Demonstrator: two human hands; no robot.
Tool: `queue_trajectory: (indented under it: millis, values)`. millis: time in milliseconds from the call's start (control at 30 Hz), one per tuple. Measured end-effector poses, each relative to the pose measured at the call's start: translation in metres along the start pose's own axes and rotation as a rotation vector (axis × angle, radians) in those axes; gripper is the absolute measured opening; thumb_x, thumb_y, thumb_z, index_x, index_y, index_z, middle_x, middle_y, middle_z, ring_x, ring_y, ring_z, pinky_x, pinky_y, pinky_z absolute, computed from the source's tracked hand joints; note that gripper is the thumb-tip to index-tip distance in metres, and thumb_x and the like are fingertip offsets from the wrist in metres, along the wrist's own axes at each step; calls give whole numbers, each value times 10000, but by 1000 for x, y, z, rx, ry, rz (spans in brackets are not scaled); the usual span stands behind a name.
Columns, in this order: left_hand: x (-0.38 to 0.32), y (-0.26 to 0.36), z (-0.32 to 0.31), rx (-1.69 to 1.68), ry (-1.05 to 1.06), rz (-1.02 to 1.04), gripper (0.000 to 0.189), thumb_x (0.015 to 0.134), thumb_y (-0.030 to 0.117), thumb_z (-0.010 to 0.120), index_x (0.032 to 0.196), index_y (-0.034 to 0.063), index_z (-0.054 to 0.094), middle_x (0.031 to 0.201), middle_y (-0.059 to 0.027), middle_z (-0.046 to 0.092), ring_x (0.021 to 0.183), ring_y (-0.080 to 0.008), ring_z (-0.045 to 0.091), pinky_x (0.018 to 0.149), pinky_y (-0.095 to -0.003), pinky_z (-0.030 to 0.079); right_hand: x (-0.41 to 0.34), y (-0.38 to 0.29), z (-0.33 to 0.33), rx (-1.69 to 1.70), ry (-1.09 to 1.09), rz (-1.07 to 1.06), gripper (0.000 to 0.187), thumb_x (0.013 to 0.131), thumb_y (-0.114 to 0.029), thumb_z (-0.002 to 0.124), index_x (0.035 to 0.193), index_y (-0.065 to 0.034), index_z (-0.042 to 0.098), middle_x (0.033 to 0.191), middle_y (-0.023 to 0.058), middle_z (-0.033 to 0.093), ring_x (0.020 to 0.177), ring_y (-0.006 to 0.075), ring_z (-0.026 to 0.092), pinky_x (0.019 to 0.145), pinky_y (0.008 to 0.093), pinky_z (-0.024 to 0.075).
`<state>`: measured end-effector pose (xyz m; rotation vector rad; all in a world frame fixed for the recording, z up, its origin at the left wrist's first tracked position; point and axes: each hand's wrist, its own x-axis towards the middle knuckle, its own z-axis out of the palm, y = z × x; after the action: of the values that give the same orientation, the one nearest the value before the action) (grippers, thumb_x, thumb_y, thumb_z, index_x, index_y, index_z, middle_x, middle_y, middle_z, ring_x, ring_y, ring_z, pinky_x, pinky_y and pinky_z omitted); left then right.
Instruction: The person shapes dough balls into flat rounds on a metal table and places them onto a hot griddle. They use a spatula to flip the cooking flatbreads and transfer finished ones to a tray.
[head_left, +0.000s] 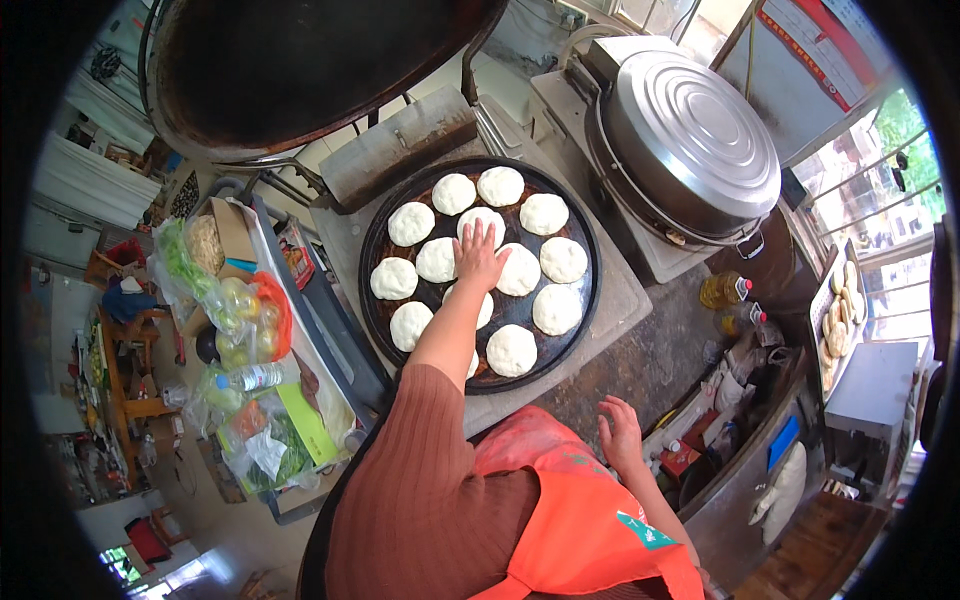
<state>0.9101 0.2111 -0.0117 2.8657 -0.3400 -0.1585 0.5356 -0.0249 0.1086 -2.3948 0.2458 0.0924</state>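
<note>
Several flat, round pieces of white dough lie spread over a large round black griddle pan. My left hand reaches over the pan with its fingers spread, fingertips resting on a dough round near the middle. That forearm hides part of the dough rounds beneath it. Beside the pan's near right side, my right hand hangs in the air, fingers apart and slightly bent, with nothing in it. The raised round lid of the griddle stands tilted at the upper left, its dark inner face showing.
A closed round metal cooker stands at the upper right. Oil bottles are beside the worktop. Baked flatbreads fill a tray at far right. Bagged vegetables and a water bottle crowd the left cart. A dough piece lies lower right.
</note>
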Motion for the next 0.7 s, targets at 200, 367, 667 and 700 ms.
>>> queue_trajectory:
  millis: [200, 367, 667, 700]
  values:
    - [-18, -25, 2, -179, 266, 15, 650, 983, 390, 553, 1500, 35, 385, 1592, -208, 293, 1482, -358, 252, 1218, -461, 209, -21, 23, 5, 17, 6, 53, 244, 868, -63, 650, 1108, -23, 643, 1259, 183, 601, 1175, 383, 561, 1002, 437, 465]
    - [-17, -24, -3, -106, -11, 237, 585, 1022, 350, 486, 1488, 7, 399, 1584, -220, 305, 1484, -355, 248, 1225, -415, 209, -30, 27, 14, 40, 3, 74, 239, 872, -85, 645, 1104, -27, 647, 1229, 188, 614, 1163, 385, 571, 1000, 436, 466]
    - [45, -57, 55, 63, 102, 278, 335, 968, 311, 554, 1181, 109, 714, 1262, -214, 611, 1187, -391, 542, 1027, -505, 407, -47, 56, 3, 135, 126, 189, 203, 904, -160, 598, 1057, -37, 649, 1115, 164, 635, 1115, 352, 593, 971, 437, 480]
    - [27, 12, 36, -72, 97, 258, 338, 969, 311, 553, 1158, 84, 716, 1196, -213, 627, 1119, -396, 567, 973, -494, 438, -67, 69, 4, 137, 192, 298, 199, 903, -160, 598, 1049, -37, 652, 1097, 164, 638, 1103, 352, 599, 963, 439, 483]
